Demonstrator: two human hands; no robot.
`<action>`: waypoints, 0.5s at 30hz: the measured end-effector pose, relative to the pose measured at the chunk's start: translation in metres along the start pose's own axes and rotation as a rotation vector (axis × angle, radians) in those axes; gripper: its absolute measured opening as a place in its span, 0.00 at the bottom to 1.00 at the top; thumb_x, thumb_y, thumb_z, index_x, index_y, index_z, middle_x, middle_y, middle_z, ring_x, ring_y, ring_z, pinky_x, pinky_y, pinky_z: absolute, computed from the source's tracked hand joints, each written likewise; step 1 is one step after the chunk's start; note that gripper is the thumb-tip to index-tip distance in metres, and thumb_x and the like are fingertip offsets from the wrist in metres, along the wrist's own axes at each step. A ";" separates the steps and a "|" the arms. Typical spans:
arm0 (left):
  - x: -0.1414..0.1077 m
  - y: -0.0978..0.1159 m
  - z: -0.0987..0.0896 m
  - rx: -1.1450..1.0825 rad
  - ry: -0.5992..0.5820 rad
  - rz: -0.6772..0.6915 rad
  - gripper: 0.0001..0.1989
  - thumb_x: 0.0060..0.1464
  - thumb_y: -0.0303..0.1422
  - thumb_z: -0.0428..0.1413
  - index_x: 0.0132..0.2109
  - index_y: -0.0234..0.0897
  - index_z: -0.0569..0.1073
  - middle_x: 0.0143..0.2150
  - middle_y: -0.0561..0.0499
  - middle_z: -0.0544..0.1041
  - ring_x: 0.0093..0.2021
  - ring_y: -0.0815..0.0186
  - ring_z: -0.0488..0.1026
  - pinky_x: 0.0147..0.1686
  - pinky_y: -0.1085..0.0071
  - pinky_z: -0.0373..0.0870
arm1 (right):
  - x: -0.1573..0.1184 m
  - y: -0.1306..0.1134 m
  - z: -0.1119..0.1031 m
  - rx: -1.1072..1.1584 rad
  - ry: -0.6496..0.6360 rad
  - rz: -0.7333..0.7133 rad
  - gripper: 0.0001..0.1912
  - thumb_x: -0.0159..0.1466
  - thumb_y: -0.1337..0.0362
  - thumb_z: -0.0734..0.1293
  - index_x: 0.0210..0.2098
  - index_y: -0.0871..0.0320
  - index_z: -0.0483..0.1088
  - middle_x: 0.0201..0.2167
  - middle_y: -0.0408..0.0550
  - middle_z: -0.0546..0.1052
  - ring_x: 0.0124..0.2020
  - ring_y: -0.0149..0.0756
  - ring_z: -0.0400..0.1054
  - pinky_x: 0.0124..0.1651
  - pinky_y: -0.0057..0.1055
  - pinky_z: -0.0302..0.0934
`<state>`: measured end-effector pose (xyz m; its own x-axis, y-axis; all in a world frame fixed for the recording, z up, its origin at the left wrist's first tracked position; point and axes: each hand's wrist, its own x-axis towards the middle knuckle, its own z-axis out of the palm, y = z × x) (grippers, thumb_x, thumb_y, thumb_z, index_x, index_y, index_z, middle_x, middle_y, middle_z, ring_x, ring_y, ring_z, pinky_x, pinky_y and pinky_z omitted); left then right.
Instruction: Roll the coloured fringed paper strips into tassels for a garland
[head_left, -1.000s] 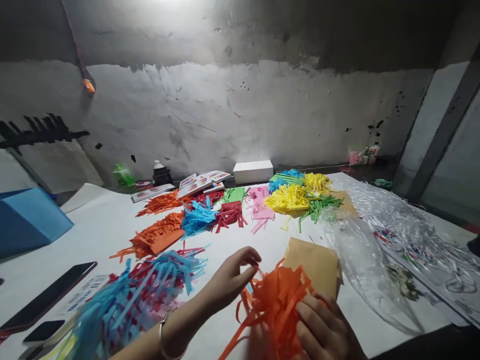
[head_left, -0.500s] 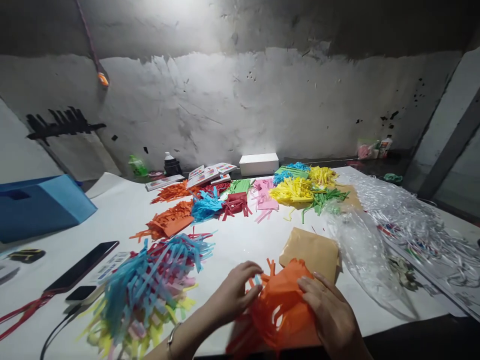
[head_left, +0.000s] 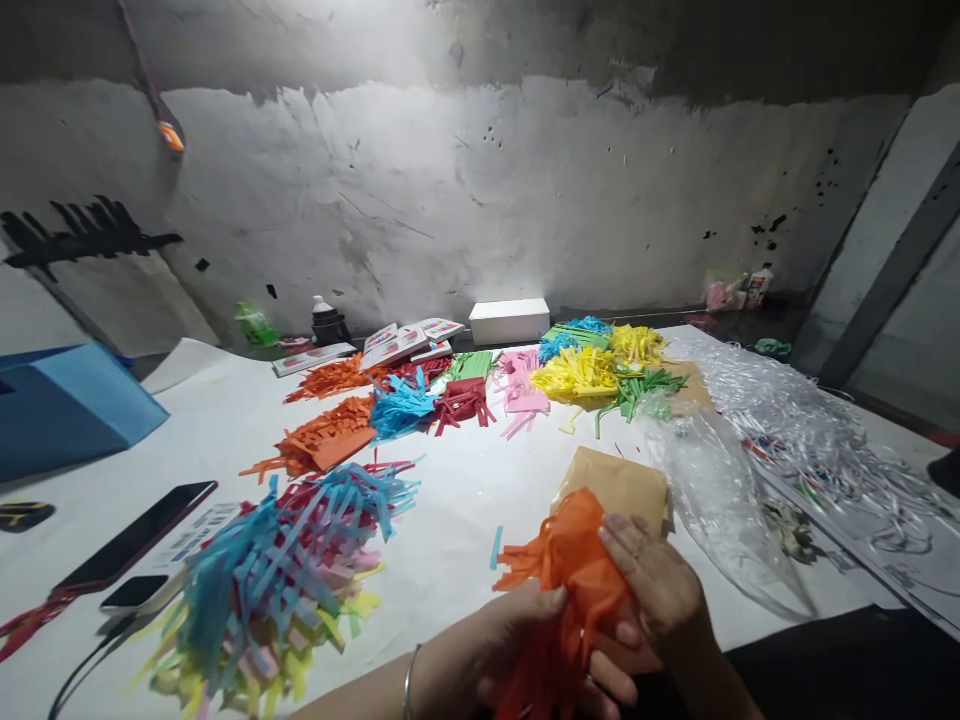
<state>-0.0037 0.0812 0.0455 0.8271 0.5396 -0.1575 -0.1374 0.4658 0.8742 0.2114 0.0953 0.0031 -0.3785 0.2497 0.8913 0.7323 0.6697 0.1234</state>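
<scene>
1. White-covered table (head_left: 442, 500): spans the lower view, grey wall (head_left: 412, 200) behind it.
2. White strands (head_left: 787, 400): loose heap, right side. Clear plastic bag (head_left: 712, 500) lies crumpled just left of it.
3. Mixed fringe pile (head_left: 262, 570): blue, red, pink and yellow strips, left of the left forearm.
4. Blue box (head_left: 82, 410): far left, partly out of frame.
5. Orange fringed paper (head_left: 581, 560): in both hands at lower centre, crumpled, above the table's near part; its upper part overlaps the brown envelope (head_left: 611, 490) in view.
6. Left hand (head_left: 525, 620): partly closed, supporting the lower orange bundle — thumb on top, fingers curled beneath.
7. Right hand (head_left: 660, 575): fingers together and nearly straight, laid along the bundle's right side; thumb position cannot be told.
8. White box (head_left: 510, 322): at the table's back, fringe bundles of several colours in front and to both sides.
9. Dark phone (head_left: 139, 535): left, just beside the mixed fringe pile.
10. Bracelet (head_left: 409, 685): on the left wrist.
11. Small blue strip (head_left: 496, 548): on the table, near the orange fringe tips.
</scene>
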 end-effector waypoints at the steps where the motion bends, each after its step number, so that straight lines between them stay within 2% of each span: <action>1: 0.002 -0.002 0.002 -0.089 -0.029 -0.044 0.28 0.48 0.54 0.60 0.43 0.32 0.79 0.24 0.49 0.76 0.20 0.68 0.70 0.25 0.72 0.67 | 0.002 0.011 -0.007 -0.047 -0.013 0.001 0.24 0.71 0.74 0.52 0.64 0.65 0.63 0.50 0.59 0.80 0.57 0.42 0.72 0.61 0.43 0.67; 4: 0.007 0.005 0.003 -0.256 -0.042 -0.067 0.13 0.46 0.38 0.66 0.31 0.31 0.76 0.14 0.58 0.64 0.12 0.76 0.56 0.15 0.79 0.55 | 0.018 0.040 -0.046 -0.231 -0.040 0.018 0.29 0.67 0.80 0.55 0.66 0.63 0.61 0.58 0.59 0.74 0.65 0.44 0.62 0.67 0.46 0.59; 6: 0.004 0.013 0.000 -0.251 -0.022 -0.022 0.10 0.48 0.35 0.65 0.33 0.32 0.75 0.15 0.58 0.65 0.12 0.76 0.56 0.14 0.78 0.55 | 0.029 0.050 -0.071 -0.352 -0.023 0.075 0.30 0.66 0.80 0.57 0.68 0.64 0.59 0.63 0.59 0.69 0.67 0.46 0.59 0.69 0.48 0.55; 8: -0.006 0.019 -0.009 -0.214 0.029 0.005 0.12 0.49 0.34 0.65 0.40 0.33 0.76 0.18 0.56 0.69 0.13 0.75 0.58 0.14 0.78 0.55 | 0.033 0.047 -0.079 -0.370 -0.060 0.070 0.30 0.68 0.79 0.56 0.69 0.63 0.57 0.65 0.58 0.65 0.68 0.46 0.57 0.70 0.50 0.52; 10: -0.025 0.020 -0.023 -0.163 0.125 0.007 0.13 0.50 0.34 0.63 0.43 0.34 0.75 0.18 0.58 0.68 0.12 0.76 0.56 0.14 0.79 0.52 | 0.026 0.030 -0.066 -0.286 -0.133 0.026 0.28 0.69 0.79 0.53 0.68 0.65 0.58 0.65 0.59 0.67 0.68 0.46 0.57 0.71 0.50 0.51; 12: -0.052 0.017 -0.042 -0.104 0.280 0.011 0.10 0.52 0.34 0.62 0.41 0.34 0.75 0.16 0.60 0.65 0.11 0.78 0.51 0.13 0.79 0.48 | 0.009 0.003 -0.035 -0.173 -0.192 0.029 0.25 0.68 0.81 0.53 0.62 0.69 0.64 0.60 0.62 0.72 0.66 0.49 0.60 0.69 0.51 0.55; 15: -0.100 0.012 -0.073 0.067 0.573 -0.011 0.10 0.54 0.37 0.60 0.37 0.34 0.74 0.15 0.62 0.61 0.12 0.79 0.47 0.14 0.80 0.45 | -0.019 -0.042 0.015 -0.015 -0.231 0.041 0.21 0.67 0.81 0.55 0.52 0.67 0.73 0.53 0.59 0.79 0.60 0.47 0.70 0.62 0.46 0.65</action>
<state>-0.1279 0.0837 0.0385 0.3985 0.8374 -0.3741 -0.0806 0.4383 0.8952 0.1792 0.0727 -0.0260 -0.4665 0.4312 0.7723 0.7576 0.6454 0.0973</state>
